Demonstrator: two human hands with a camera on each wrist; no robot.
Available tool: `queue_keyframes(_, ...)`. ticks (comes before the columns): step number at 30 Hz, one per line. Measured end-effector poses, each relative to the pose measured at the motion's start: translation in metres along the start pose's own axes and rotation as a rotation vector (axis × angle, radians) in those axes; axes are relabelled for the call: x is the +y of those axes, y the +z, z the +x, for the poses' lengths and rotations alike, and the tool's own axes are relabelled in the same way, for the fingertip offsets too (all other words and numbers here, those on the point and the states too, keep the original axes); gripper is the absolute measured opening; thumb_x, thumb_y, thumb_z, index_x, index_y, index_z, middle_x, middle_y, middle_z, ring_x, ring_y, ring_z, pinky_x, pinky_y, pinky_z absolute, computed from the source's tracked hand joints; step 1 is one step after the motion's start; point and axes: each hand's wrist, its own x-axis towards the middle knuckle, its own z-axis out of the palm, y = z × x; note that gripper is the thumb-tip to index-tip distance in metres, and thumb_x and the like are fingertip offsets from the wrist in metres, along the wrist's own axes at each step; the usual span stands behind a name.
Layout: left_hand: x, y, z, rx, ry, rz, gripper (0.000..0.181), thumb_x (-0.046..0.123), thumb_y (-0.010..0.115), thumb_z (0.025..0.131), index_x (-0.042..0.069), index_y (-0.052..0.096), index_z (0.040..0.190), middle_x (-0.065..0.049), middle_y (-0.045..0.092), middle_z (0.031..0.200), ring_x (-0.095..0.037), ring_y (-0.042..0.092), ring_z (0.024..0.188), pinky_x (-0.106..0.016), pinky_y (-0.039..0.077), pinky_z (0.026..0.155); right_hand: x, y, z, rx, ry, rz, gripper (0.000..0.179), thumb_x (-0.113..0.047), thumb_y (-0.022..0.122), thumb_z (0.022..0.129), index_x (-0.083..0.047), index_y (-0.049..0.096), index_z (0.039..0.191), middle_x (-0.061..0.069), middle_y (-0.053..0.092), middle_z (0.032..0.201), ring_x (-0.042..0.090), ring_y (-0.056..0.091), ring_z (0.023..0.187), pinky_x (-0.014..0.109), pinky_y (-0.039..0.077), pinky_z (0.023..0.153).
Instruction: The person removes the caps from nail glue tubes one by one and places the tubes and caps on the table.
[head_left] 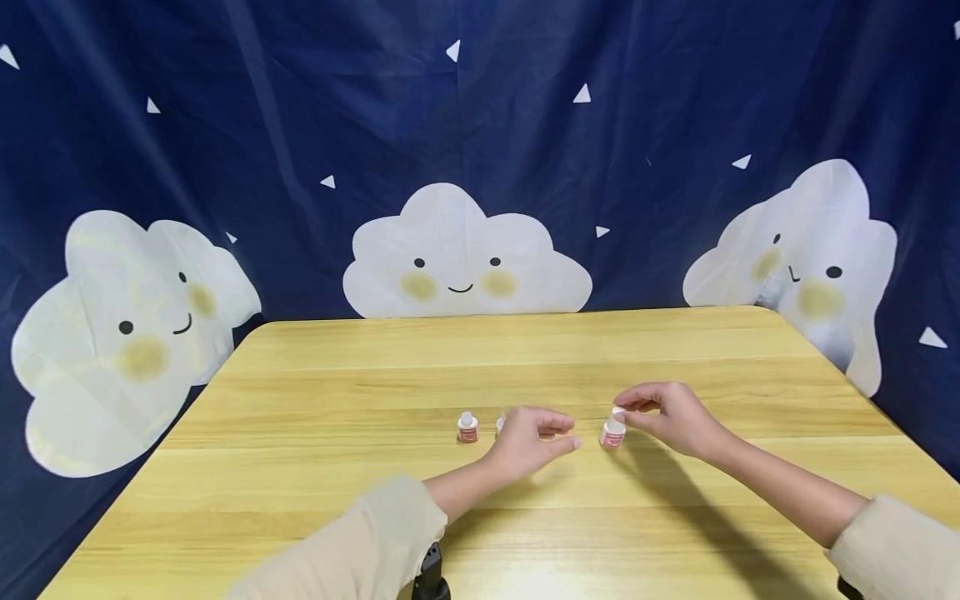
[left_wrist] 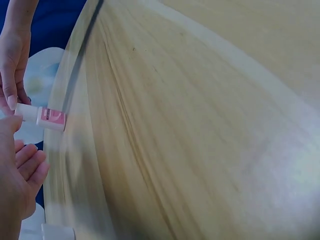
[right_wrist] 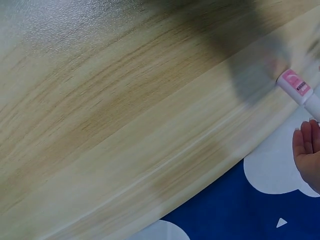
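My right hand [head_left: 672, 417] pinches the white cap of a small white bottle [head_left: 612, 435] with a pink label. In the head view the bottle stands slightly tilted at the table, right of centre; whether its base touches the wood I cannot tell. My left hand [head_left: 523, 442] is to the left of that bottle, fingers and thumb apart, with nothing between them. The left wrist view shows the same pink-labelled bottle [left_wrist: 51, 118] beyond the left hand [left_wrist: 20, 175]. Part of the right hand [right_wrist: 309, 155] appears beside the bottle [right_wrist: 296, 86] in the right wrist view.
A similar capped bottle [head_left: 468, 430] stands upright left of my left hand. Another white bottle [head_left: 500, 423] is mostly hidden behind that hand. The wooden table [head_left: 337, 375] ends at a dark blue curtain [head_left: 300, 100] printed with clouds.
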Motion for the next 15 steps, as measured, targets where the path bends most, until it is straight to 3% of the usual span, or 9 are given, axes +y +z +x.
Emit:
queue_keyframes(9,-0.004,0.017,0.009,-0.061,-0.002,-0.007,0.036,0.016,0.071,0.082,-0.006,0.064,0.109,-0.016,0.066,0.114,-0.023,0.065,0.104,-0.019,0.053,0.085,0.001,0.000,0.001,-0.021,0.006,-0.003,0.011,-0.004,0.069,0.080,0.002,0.070,0.089,0.008,0.071,0.082,0.001,0.059,0.071,0.022,0.053,0.063)
queue_keyframes(15,-0.004,0.025,0.016,-0.046,-0.014,-0.001,0.037,0.020,0.071,0.082,-0.005,0.065,0.109,-0.015,0.066,0.113,-0.021,0.065,0.104,-0.019,0.053,0.084,0.002,0.000,0.002,-0.035,0.000,-0.008,0.009,-0.002,0.068,0.080,0.003,0.070,0.087,0.008,0.071,0.080,0.000,0.059,0.068,0.022,0.053,0.061)
